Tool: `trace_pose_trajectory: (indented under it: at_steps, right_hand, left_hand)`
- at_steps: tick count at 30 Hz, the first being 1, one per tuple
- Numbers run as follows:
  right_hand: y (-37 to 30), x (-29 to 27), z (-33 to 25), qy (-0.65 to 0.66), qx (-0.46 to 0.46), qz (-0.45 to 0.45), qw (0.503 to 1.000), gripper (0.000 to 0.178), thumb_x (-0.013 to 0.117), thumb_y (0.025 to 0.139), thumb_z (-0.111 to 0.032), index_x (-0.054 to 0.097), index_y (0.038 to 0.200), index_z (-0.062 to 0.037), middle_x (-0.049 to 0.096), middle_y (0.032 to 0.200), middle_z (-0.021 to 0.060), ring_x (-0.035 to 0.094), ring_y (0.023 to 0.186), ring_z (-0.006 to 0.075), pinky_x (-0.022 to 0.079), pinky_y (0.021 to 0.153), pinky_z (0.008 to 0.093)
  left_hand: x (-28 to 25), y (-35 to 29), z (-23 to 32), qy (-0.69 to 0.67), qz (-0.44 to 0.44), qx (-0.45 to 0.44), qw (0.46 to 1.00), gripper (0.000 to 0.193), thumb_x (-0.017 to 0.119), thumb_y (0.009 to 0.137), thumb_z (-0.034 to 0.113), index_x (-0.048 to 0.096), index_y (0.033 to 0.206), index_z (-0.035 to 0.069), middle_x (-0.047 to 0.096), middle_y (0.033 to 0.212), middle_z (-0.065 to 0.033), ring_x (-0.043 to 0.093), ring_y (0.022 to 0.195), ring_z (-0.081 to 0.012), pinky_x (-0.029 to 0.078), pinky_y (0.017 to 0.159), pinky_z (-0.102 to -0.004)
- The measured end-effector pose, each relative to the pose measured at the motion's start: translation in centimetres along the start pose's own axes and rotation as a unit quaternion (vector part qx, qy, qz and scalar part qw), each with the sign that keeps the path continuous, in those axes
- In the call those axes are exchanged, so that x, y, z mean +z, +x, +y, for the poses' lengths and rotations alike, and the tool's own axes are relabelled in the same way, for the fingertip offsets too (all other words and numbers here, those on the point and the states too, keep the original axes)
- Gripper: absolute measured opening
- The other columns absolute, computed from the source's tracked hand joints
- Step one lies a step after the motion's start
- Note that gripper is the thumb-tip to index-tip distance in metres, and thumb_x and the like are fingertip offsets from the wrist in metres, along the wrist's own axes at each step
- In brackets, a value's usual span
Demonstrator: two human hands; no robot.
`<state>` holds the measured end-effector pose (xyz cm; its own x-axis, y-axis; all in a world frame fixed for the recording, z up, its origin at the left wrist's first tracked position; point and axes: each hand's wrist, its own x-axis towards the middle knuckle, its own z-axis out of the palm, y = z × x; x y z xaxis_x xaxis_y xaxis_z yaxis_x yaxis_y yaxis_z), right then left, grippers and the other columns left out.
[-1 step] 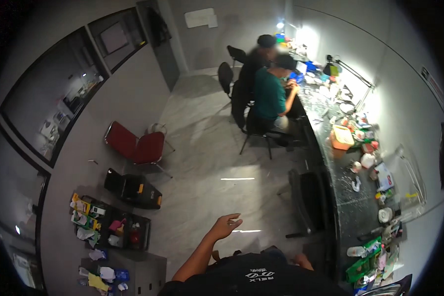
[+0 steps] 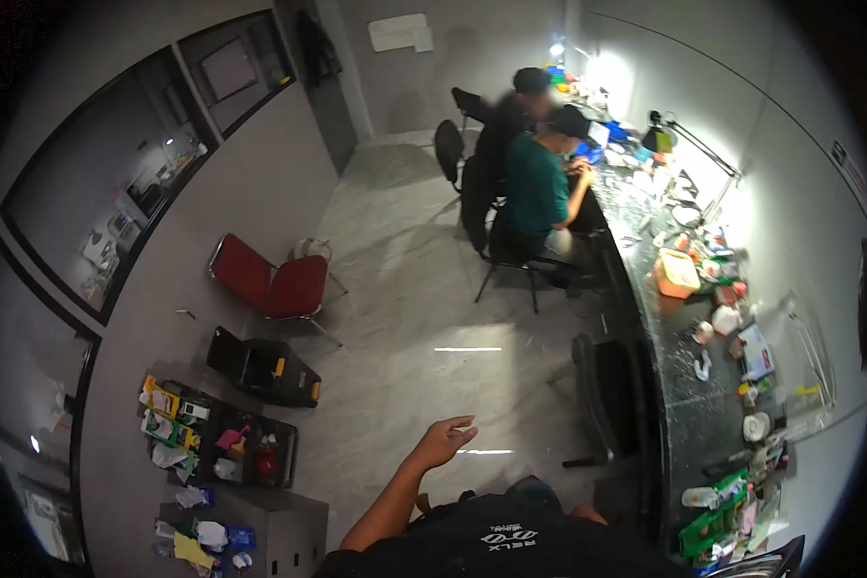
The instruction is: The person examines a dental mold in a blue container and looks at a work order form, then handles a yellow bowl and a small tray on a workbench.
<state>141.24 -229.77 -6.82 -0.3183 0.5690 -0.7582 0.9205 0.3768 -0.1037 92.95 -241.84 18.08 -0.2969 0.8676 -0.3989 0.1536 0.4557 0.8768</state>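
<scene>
My left hand (image 2: 445,440) is held out in front of my body above the grey floor. Its fingers stretch to the right with a gap between them, and it is open with nothing in it. Of my right hand (image 2: 590,514), only a small patch of skin shows at the side of my black shirt (image 2: 443,535). The shirt hides its fingers, so what it holds or touches cannot be made out. Closest to that side is a black chair (image 2: 597,400), pushed up to the long dark workbench (image 2: 684,414).
Two people sit at the bench's far end, one in a green shirt (image 2: 535,183). An orange tub (image 2: 677,275) and a desk lamp (image 2: 698,144) stand on the cluttered bench. On the left are a red chair (image 2: 294,287), a black toolbox (image 2: 265,369) and a dark cart (image 2: 277,458).
The whole view has shifted slightly, so the bench and seated people sit a little further right. Less of my right hand shows. My left hand keeps its pose.
</scene>
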Motion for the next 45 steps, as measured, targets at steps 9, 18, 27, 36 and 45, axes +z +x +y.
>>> trace_pose_trajectory:
  at_steps: [9,18,27,36,45]
  right_hand:
    - [12.3,-14.7,-16.6,0.098,0.024,-0.118,0.988,0.051,0.061,0.094,-0.045,0.063,0.124,-0.0037,0.063,0.125,0.0210,0.061,0.113,0.0317,0.048,0.093,0.0418]
    - [43.8,-33.5,-32.1,-0.089,0.011,-0.058,0.994,0.054,0.057,0.094,-0.048,0.065,0.124,-0.0038,0.064,0.124,0.0222,0.060,0.116,0.0355,0.046,0.099,0.0444]
    - [46.5,-59.5,-68.4,0.134,-0.293,0.117,0.939,0.037,0.054,0.093,-0.036,0.067,0.105,-0.0036,0.067,0.107,0.0230,0.065,0.100,0.0385,0.053,0.086,0.0449]
    - [54.7,-46.4,-61.3,0.358,-0.495,0.038,0.791,0.027,0.057,0.096,-0.024,0.070,0.109,-0.0044,0.066,0.124,0.0095,0.061,0.104,0.0283,0.049,0.084,0.0451]
    - [59.8,-55.6,-69.6,0.142,0.058,-0.176,0.972,0.032,0.056,0.097,-0.032,0.070,0.109,-0.0059,0.068,0.112,0.0159,0.063,0.096,0.0341,0.049,0.082,0.0479]
  left_hand:
    - [-15.8,8.1,-2.6,-0.202,0.094,0.081,0.971,0.033,0.060,0.101,0.018,0.060,0.129,0.000,0.068,0.120,-0.0115,0.066,0.094,-0.0151,0.052,0.084,-0.0290]
    - [-34.8,16.2,-1.7,-0.266,0.266,0.048,0.925,0.027,0.059,0.099,0.015,0.064,0.118,-0.002,0.071,0.105,-0.0097,0.060,0.072,-0.0105,0.047,0.065,-0.0243]
    - [-52.2,25.5,-0.1,-0.325,0.449,0.021,0.832,0.024,0.059,0.100,0.018,0.066,0.111,-0.001,0.072,0.101,-0.0123,0.060,0.066,-0.0110,0.045,0.060,-0.0264]
    - [-72.3,45.7,6.4,-0.241,0.290,0.018,0.926,0.021,0.060,0.100,0.018,0.067,0.110,0.002,0.073,0.101,-0.0083,0.058,0.067,-0.0078,0.043,0.060,-0.0245]
    - [-83.1,72.0,13.4,-0.174,0.155,0.108,0.966,0.023,0.063,0.098,0.017,0.066,0.110,-0.003,0.072,0.101,-0.0102,0.059,0.073,-0.0093,0.044,0.061,-0.0241]
